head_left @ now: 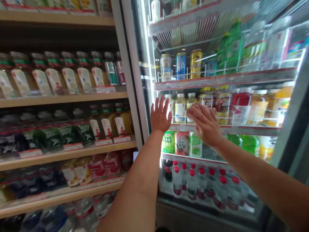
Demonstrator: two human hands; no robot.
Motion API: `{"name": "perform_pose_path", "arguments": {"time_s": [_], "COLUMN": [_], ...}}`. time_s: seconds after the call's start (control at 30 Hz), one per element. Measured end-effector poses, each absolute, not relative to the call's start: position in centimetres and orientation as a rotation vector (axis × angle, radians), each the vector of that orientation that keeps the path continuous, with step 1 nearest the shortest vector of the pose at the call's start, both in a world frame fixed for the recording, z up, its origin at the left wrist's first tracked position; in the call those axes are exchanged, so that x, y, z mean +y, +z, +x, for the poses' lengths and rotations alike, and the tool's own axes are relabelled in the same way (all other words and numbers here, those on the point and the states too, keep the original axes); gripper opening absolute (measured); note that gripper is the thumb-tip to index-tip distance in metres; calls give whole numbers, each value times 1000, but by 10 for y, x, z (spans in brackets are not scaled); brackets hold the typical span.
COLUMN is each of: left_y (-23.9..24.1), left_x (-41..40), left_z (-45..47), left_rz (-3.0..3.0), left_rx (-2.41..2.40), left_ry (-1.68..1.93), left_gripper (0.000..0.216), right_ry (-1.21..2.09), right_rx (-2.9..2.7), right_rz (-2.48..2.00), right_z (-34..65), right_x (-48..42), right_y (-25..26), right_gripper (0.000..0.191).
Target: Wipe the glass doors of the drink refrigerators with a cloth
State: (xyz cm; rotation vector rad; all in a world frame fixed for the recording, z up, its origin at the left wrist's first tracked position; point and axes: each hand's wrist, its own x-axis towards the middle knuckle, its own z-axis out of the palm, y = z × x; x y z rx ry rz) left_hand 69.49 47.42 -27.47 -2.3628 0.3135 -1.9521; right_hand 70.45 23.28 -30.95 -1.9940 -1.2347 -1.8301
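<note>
Both my arms reach out toward a lit drinks fridge. My left hand (160,116) is raised near its left side, fingers spread and nothing in it. To the right, my right hand (205,124) is held out with its fingers stretched, slightly blurred, in front of the middle shelf. A pale-labelled bottle (180,108) with a white cap shows between the hands. Another white-capped bottle (191,98) is partly covered by my right fingers. Below the hands are a green drink pack (168,142) and a pink one (181,143). Whether either hand touches anything, I cannot tell.
Wooden shelves (96,149) with rows of bottles stand on the left. A grey frame (132,64) separates them from the fridge. Cans (180,66) and green bottles (234,48) fill an upper wire shelf; red-capped bottles (191,183) stand at the fridge bottom.
</note>
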Motion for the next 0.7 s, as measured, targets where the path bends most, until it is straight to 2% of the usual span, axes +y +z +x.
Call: {"name": "perform_pose_path", "arguments": {"time_s": [0.13, 0.33, 0.4, 0.53, 0.6, 0.7], "left_y": [-275, -275, -275, -275, -276, -276], "left_x": [474, 473, 473, 475, 476, 476], "left_z": [694, 694, 694, 696, 696, 696], "left_rz": [-2398, -2412, -2406, -2332, -2299, -2292], "left_rx": [311, 320, 318, 323, 326, 322], "left_ry": [-1936, -1938, -1946, -1983, -1997, -2002], "left_gripper": [60, 59, 59, 58, 58, 58], "right_ry": [-1634, -1931, -1903, -1728, -1787, -1972], "right_rx": [-1862, -1106, -1182, -1758, -1675, -1199], "right_rz": [-2112, -1993, -2032, -2167, -2171, -2071], "right_z": [701, 705, 703, 696, 695, 699], "right_x": [224, 197, 194, 190, 185, 175], "right_y": [-322, -303, -315, -331, -319, -295], "right_gripper": [68, 66, 65, 67, 68, 67]}}
